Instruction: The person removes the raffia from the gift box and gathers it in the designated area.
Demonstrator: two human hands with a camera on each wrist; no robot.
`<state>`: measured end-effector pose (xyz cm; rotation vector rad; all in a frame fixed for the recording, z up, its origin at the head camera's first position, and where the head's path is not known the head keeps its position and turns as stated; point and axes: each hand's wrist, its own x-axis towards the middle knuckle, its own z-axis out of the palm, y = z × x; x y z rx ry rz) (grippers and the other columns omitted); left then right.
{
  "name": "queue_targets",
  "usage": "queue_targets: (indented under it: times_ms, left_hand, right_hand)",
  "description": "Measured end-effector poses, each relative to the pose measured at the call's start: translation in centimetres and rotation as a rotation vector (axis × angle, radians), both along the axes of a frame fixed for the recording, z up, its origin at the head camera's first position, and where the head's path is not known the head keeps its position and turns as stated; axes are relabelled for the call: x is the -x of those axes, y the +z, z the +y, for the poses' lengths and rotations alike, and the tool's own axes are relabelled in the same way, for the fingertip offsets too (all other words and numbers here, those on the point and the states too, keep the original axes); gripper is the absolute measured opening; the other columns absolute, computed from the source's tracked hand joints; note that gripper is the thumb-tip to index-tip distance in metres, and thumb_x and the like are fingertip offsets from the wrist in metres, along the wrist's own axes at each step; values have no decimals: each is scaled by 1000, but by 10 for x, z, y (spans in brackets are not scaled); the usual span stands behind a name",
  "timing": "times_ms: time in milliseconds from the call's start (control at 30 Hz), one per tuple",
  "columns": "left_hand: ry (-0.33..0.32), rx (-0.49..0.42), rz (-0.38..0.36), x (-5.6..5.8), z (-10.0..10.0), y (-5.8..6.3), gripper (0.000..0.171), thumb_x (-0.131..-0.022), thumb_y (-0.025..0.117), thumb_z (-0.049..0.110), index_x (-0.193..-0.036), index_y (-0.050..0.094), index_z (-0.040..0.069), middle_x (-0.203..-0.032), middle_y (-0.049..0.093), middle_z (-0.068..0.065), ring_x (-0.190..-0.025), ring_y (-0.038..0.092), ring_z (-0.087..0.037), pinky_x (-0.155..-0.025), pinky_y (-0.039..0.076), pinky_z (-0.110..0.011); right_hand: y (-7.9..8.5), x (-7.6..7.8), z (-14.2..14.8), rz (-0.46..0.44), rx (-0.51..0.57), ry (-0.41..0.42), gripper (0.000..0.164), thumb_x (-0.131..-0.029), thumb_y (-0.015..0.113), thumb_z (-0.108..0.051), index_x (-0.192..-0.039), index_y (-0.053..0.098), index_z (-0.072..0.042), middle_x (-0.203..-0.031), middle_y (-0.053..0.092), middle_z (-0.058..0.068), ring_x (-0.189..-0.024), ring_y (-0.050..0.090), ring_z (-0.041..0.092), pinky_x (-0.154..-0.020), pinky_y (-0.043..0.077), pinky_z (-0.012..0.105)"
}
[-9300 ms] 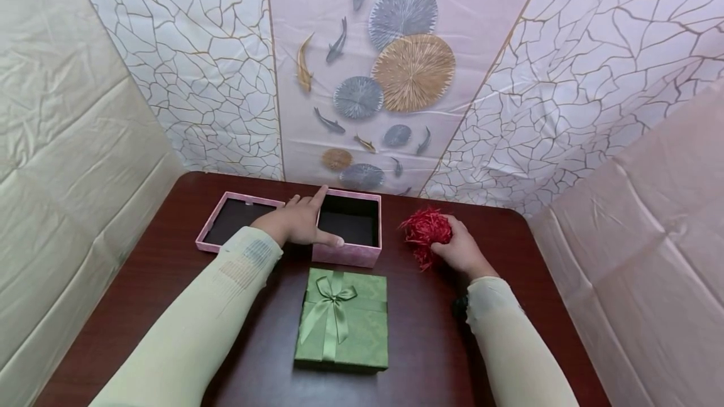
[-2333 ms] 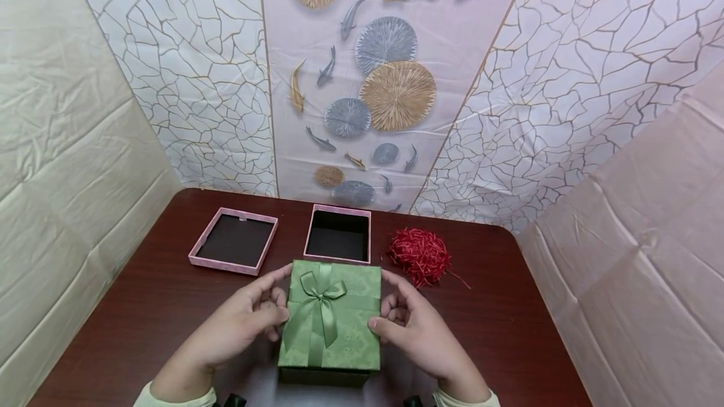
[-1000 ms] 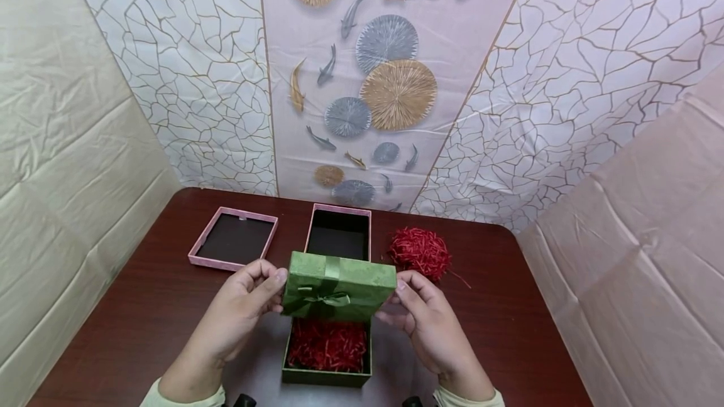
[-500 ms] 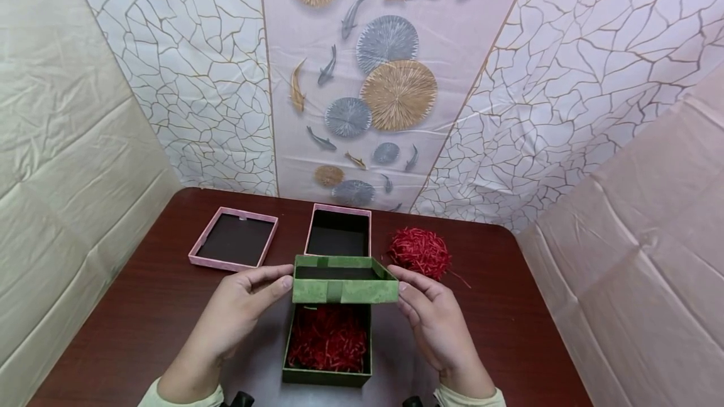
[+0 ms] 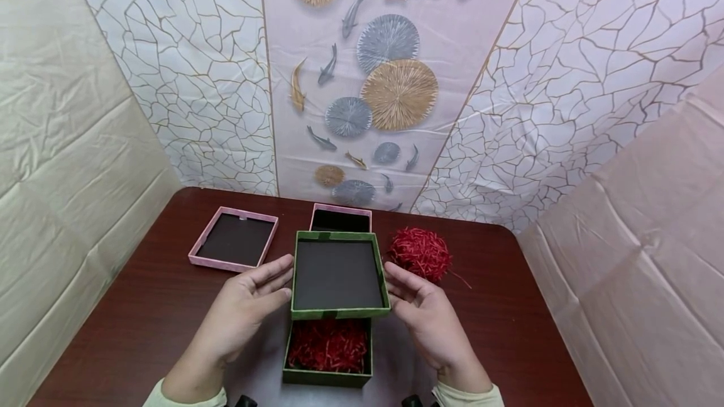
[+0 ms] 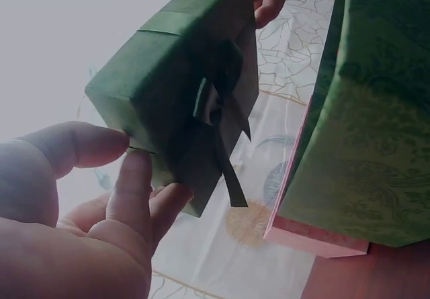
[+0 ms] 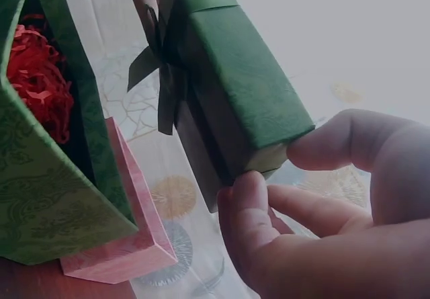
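Both hands hold the green gift box lid (image 5: 339, 275) above the table, its dark inside facing up in the head view. My left hand (image 5: 237, 306) pinches its left side between thumb and fingers. On the opposite side, my right hand (image 5: 432, 319) grips it the same way. The lid's ribbon bow (image 6: 215, 104) hangs on the underside in the left wrist view. Below and nearer stands the green box base (image 5: 328, 379), with red shredded paper (image 5: 328, 347) inside; the lid hides its far part.
Behind the lid stands a pink box (image 5: 342, 209), partly covered from view. A pink lid (image 5: 226, 265) lies inside-up at the back left. To the right sits a loose heap of red shredded paper (image 5: 420, 253). Everything rests on a dark brown table (image 5: 498, 319).
Earlier my hands were at the pink box and the loose shredded paper. Since then they have lifted the green lid off its base and turned it over, uncovering the red paper inside.
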<state>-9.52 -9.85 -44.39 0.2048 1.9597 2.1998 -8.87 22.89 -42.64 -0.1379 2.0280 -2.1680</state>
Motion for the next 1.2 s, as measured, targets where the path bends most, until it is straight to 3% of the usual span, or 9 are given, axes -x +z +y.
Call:
queue_targets:
  times_ms: [333, 467, 667, 900, 1067, 1200]
  left_hand:
    - [18, 33, -18, 3, -2, -2, 66, -103, 69, -5, -166, 49, -2, -170, 54, -21, -157, 52, -37, -108, 56, -20]
    - [-5, 24, -33, 5, -7, -3, 75, -101, 69, -6, -171, 41, -1, -170, 48, -24, -152, 55, -37, -107, 58, -22]
    - [-22, 24, -55, 9, -17, -6, 80, -101, 68, -7, -174, 35, 0, -172, 40, -24, -141, 55, -29, -100, 59, -21]
    - [42, 21, -52, 15, -34, -4, 74, -99, 54, -13, -171, 39, 0, -161, 48, -21, -121, 63, -15, -91, 59, -22]
    - [47, -29, -84, 19, -48, -3, 70, -102, 49, -10, -171, 38, -2, -150, 54, -14, -118, 69, -13, -87, 60, -27]
    - [28, -4, -92, 22, -60, -3, 67, -106, 47, -5, -172, 35, -3, -150, 55, -12, -121, 69, -11, -89, 58, -28]
  right_hand:
    - [-4, 15, -4, 17, -148, 152, 82, -94, 56, 15, -172, 32, 8, -155, 47, 32, -129, 55, 25, -105, 55, 19]
    - [1, 22, -9, 25, -167, 204, 82, -94, 57, 13, -172, 32, 7, -148, 49, 30, -127, 53, 27, -104, 54, 20]
    - [11, 27, -18, 8, -215, 233, 83, -94, 60, 9, -173, 35, 5, -149, 47, 27, -125, 53, 27, -96, 55, 21]
    - [17, 31, -34, 2, -238, 283, 83, -98, 66, 2, -175, 33, 1, -152, 47, 25, -126, 55, 25, -97, 56, 19]
    - [19, 32, -45, -41, -237, 324, 84, -100, 66, 0, -176, 31, -2, -158, 46, 25, -132, 56, 28, -99, 56, 21]
    - [23, 34, -55, -71, -220, 350, 85, -99, 67, -1, -176, 32, -3, -158, 47, 24, -134, 57, 29, -99, 57, 23]
